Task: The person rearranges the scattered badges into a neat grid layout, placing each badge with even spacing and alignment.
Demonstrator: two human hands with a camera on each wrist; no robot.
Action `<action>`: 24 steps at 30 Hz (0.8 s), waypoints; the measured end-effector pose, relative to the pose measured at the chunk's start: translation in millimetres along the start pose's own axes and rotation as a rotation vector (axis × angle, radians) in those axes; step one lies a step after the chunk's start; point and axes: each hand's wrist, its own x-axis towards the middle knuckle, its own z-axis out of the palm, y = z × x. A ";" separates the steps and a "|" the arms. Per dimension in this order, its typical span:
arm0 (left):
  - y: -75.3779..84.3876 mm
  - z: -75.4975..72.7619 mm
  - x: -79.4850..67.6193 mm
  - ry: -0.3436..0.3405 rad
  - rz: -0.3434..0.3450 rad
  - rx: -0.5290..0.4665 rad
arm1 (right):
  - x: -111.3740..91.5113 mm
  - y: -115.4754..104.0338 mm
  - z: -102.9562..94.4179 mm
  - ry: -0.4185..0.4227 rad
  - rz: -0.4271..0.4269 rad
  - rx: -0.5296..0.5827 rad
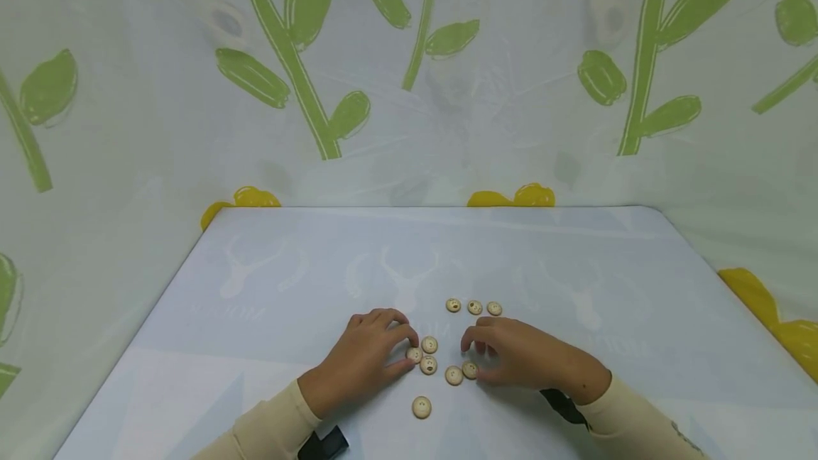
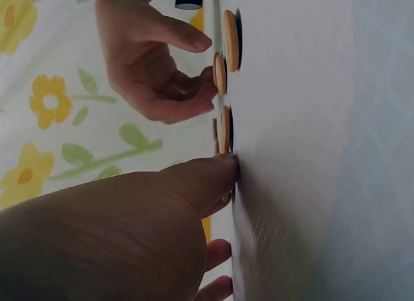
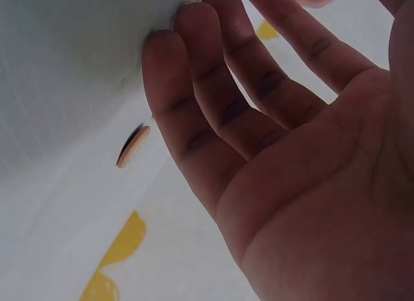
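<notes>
My left hand (image 1: 367, 355) pinches a round wooden disc (image 1: 414, 355) between thumb and index finger, flat on the table. Two more discs, an upper one (image 1: 429, 344) and a lower one (image 1: 428, 365), lie right against it, all with small dark face-like marks. My right hand (image 1: 520, 353) hovers low with bent, relaxed fingers, its thumb tip at the edge of another disc (image 1: 470, 370). Beside that one lies a further disc (image 1: 454, 375). In the right wrist view the fingers (image 3: 168, 74) hang loosely, with nothing in the palm.
Three discs stand in a row behind my right hand, the middle one (image 1: 475, 307) between two others. A single disc (image 1: 422, 407) lies nearer me. A dark band (image 1: 324, 444) shows at my left wrist. The pale table (image 1: 287, 247) ends at a flower-patterned curtain (image 1: 511, 105).
</notes>
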 end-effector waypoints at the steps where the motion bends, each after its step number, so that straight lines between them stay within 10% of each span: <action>1: 0.1 -0.1 -0.1 0.002 0.001 0.001 | -0.1 -0.4 0.0 -0.003 0.001 -0.001; 24: 0.5 0.7 -0.2 0.004 -0.005 0.002 | 3.0 -2.7 5.5 -0.003 0.009 -0.028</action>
